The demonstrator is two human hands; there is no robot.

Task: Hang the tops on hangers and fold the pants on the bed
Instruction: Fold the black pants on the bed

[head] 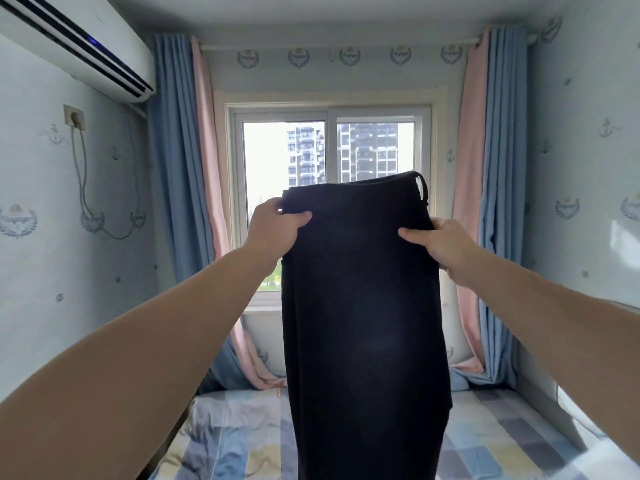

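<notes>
A white air conditioner (79, 46) sits high on the left wall; below it a wall socket (73, 116) trails a pale cable (81, 181); blue-and-pink curtains (173, 150) flank a sliding window (330, 147); apartment blocks (367, 150) stand outside, with what may be trees low in the glare; pale wallpaper (571, 168) bears anchors and crests.

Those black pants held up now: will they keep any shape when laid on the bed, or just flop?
Probably floppy: the pants hang straight down from where the left hand and right hand pinch them near the top. Likely light too, since two pinches alone carry them.
</notes>
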